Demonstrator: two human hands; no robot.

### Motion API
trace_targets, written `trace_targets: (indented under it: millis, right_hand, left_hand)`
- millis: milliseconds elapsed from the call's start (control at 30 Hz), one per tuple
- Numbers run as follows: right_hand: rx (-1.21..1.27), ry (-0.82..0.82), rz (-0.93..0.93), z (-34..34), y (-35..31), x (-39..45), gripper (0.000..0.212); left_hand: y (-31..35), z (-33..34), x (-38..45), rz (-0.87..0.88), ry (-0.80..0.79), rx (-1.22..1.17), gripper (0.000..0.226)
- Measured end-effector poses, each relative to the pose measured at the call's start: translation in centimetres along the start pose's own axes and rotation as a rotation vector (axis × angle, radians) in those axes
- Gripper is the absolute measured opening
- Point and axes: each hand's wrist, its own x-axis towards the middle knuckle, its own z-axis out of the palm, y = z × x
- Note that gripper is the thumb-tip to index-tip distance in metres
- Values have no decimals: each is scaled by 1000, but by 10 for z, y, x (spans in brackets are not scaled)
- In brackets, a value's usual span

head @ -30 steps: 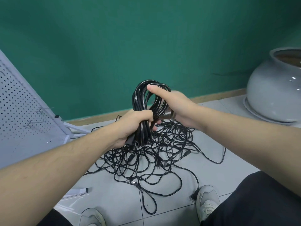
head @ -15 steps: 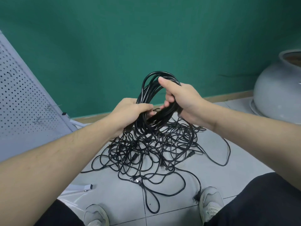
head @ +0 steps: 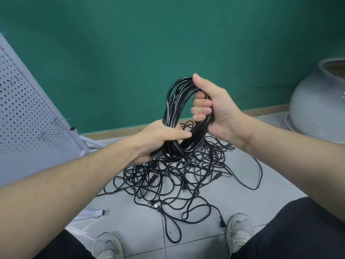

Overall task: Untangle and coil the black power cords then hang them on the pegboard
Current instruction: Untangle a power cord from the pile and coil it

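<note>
A person holds one coil of black cord up in the air with two hands. The cord is smooth and shiny, and its loops make a long oval ring. The right hand grips the top right side of the ring, with its fingers curled through the middle and its thumb pressed on top. The left hand grips the bottom left of the ring, with its thumb lying flat across the loops and its fingers wrapped behind.

Below the coil, a messy pile of thin black cords lies on the floor. The loops cross over each other many ways, so it is too hard to count them. A few black plugs stick out of the pile.

The floor is made of pale grey tiles, smooth and a bit shiny. The wall behind is dark green and flat, with a tan strip along the bottom. On the left leans one white pegboard, full of small round holes, with little wire hooks on it. On the right sits one big round grey pot, smooth and glossy. Two grey shoes show at the bottom, near the pile.
</note>
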Motion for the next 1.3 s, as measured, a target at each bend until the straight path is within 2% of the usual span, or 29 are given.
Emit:
trace_targets:
  millis: [67, 233, 433, 533, 633, 867, 967, 1033, 1133, 1200, 1233, 1300]
  right_hand:
    - [33, -16, 1, -1, -1, 1, 48]
    - [-24, -34, -14, -6, 1, 5, 48]
    - [-131, -43, -26, -16, 1, 6, 46]
    - [-119, -28, -46, -19, 3, 10, 47]
    - [-118, -34, -8, -21, 6, 14, 53]
    - [-259, 12, 11, -22, 24, 25, 52]
    - [-257, -17, 114, -26, 31, 26, 83]
    - [-341, -40, 212, -30, 38, 24, 96]
    - [-553, -246, 438, -36, 51, 18, 111]
    - [-682, -418, 542, -33, 55, 11, 104]
    - [-711, -451, 560, -30, 56, 7, 94]
    - [-710, -438, 528, -25, 53, 4, 61]
  left_hand:
    - [0, 4, -1, 40, -89, -53, 23]
    - [1, 8, -4, 29, -168, -118, 29]
    - [2, 12, -7, -20, -267, -256, 12]
    - [3, 16, -7, -61, -271, -313, 41]
    - [2, 21, -7, -74, -293, -339, 51]
    - [-15, 17, 5, -124, -159, -309, 34]
    - [-16, 18, 9, -81, -32, -272, 33]
    - [-11, 15, 12, -36, 67, -302, 32]
    - [-2, 4, 19, 20, 186, -351, 33]
    - [3, -5, 22, 49, 239, -351, 33]
    - [5, -11, 24, 57, 265, -341, 33]
    - [9, -22, 25, 67, 312, -304, 32]
